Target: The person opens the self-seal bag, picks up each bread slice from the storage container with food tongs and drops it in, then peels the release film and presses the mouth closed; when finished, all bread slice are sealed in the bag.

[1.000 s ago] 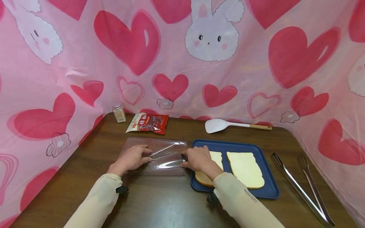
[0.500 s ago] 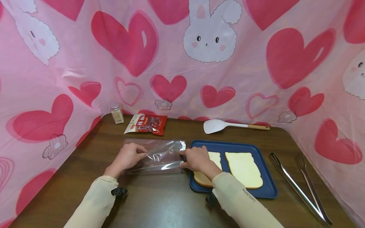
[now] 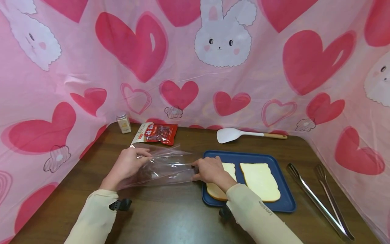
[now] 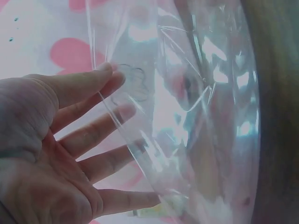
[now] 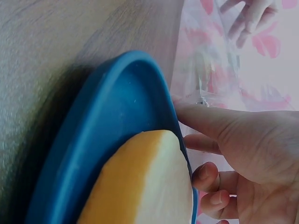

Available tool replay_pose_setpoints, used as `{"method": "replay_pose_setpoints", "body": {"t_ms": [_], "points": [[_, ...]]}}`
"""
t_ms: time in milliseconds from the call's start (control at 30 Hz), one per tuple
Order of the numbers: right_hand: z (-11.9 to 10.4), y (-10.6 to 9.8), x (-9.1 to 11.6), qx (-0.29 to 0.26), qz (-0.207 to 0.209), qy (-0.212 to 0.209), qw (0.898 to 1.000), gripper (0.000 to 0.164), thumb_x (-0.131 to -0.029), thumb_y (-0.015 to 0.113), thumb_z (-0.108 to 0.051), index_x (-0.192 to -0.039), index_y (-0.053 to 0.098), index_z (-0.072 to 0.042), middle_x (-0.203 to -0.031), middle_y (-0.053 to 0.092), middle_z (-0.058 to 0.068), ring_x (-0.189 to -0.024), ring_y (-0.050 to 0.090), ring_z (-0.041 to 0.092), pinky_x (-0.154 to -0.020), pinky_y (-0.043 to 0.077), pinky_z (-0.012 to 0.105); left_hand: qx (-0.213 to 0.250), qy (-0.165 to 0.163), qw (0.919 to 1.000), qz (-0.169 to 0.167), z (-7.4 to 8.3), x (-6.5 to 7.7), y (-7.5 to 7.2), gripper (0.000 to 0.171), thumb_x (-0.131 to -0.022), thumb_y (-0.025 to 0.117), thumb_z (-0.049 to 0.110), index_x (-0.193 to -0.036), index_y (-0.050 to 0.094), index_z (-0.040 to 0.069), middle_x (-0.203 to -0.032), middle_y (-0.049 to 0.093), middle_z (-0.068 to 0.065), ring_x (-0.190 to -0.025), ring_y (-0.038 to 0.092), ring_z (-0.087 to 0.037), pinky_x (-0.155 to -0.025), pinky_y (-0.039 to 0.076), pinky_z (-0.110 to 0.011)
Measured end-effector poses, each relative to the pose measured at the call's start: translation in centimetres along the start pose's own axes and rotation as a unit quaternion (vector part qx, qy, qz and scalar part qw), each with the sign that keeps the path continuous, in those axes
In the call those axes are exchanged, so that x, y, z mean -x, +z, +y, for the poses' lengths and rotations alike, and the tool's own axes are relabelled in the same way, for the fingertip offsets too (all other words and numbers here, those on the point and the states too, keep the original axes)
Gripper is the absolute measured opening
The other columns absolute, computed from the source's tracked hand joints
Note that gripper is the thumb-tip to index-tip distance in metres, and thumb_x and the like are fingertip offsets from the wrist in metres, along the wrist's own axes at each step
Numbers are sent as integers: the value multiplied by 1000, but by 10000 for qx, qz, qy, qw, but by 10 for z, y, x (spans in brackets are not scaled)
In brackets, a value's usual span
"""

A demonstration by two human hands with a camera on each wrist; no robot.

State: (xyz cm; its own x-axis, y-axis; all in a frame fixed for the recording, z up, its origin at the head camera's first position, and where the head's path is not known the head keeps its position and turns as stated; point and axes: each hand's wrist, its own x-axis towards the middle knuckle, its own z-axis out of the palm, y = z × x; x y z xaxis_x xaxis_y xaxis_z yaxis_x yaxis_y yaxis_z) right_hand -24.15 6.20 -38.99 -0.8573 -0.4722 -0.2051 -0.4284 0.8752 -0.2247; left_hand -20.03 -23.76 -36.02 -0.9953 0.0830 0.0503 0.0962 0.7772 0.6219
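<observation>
A clear plastic bag point(image 3: 170, 171) lies on the table between both hands, its left part lifted and creased. My left hand point(image 3: 129, 164) pinches an edge of the film between thumb and forefinger; in the left wrist view the other fingers of this hand point(image 4: 79, 144) are spread behind the bag point(image 4: 205, 112). At the bag's right end, my right hand point(image 3: 210, 169) grips the film with thumb and fingers, close to the tray's left rim. A blue tray point(image 3: 287, 193) holds two bread slices; the right slice point(image 3: 260, 181) shows fully, and the left slice point(image 3: 216, 191) is partly hidden by my right hand.
Behind the bag lie a red food packet point(image 3: 159, 133) and a small shaker jar point(image 3: 124, 122). A white spatula point(image 3: 228, 135) with a wooden handle rests along the back. Metal tongs point(image 3: 323, 203) lie right of the tray. Heart-patterned cloth point(image 3: 179, 44) encloses the table.
My left hand has closed on the film and moved left and up, raising the bag's left part off the table. The right hand keeps its place at the right end.
</observation>
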Motion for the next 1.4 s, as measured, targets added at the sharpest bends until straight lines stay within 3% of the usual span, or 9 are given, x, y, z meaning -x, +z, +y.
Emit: {"method": "replay_pose_setpoints", "body": {"t_ms": [67,200,400,500,700,900,1033,1233,1400], "points": [[0,-1,1,10,4,14,10000,57,-88,84,-48,-138,72,-25,-107,79,1,-89,57,20,-82,40,39,45,-24,10000,-41,3,1,-3,22,-99,74,20,-114,82,7,-138,70,-21,-135,57,-48,-103,51,-60],[2,-2,1,-14,31,11,10000,58,-87,85,-48,-138,72,-24,-110,79,1,-90,58,21,-83,41,41,112,-110,9998,-152,6,1,-3,25,-100,73,21,-119,81,7,-140,69,-21,-136,57,-47,-99,53,-54],[3,0,0,-16,10,13,10000,58,-88,85,-48,-139,71,-25,-115,79,2,-94,60,21,-87,43,42,151,-150,9989,-424,0,4,7,23,-100,74,20,-119,81,8,-138,69,-23,-105,66,-32,-71,52,-33],[4,1,0,-14,19,-24,10000,57,-88,84,-48,-139,71,-25,-114,79,2,-94,60,21,-87,43,42,130,-128,9990,-405,-4,5,12,22,-99,74,20,-117,81,8,-137,69,-23,-96,63,-28,-67,47,-33],[5,4,0,-13,29,-53,10000,56,-89,84,-47,-138,71,-24,-113,78,1,-92,59,20,-87,44,42,24,-50,9997,-252,-6,4,21,20,-98,75,18,-114,82,9,-131,73,-22,-110,69,-31,-88,58,-48],[5,4,4,25,168,-218,9996,55,-91,81,-50,-139,71,-25,-105,79,-1,-93,61,20,-87,45,43,-29,-106,9997,-224,-8,3,28,21,-97,76,17,-114,82,7,-125,76,-20,-101,67,-28,-83,56,-44],[12,-5,16,-136,646,-200,9976,52,-94,77,-51,-138,71,-24,-110,80,0,-103,68,25,-87,48,47,-1,-124,9996,-240,-10,3,34,22,-98,75,17,-116,82,6,-129,74,-21,-111,68,-31,-90,57,-49],[60,-29,57,-169,1828,325,9825,51,-95,75,-48,-138,71,-20,-79,68,-3,-76,61,16,-67,44,37,29,-19,9999,-148,-11,4,37,23,-98,75,16,-117,81,5,-127,75,-21,-102,66,-26,-79,54,-36],[130,-34,120,-128,2461,1253,9610,58,-97,73,-44,-141,66,-8,-103,72,18,-95,66,38,-77,52,58,9,72,10000,-68,-14,4,36,25,-98,75,17,-118,80,3,-126,75,-22,-97,66,-28,-76,53,-38]]}}
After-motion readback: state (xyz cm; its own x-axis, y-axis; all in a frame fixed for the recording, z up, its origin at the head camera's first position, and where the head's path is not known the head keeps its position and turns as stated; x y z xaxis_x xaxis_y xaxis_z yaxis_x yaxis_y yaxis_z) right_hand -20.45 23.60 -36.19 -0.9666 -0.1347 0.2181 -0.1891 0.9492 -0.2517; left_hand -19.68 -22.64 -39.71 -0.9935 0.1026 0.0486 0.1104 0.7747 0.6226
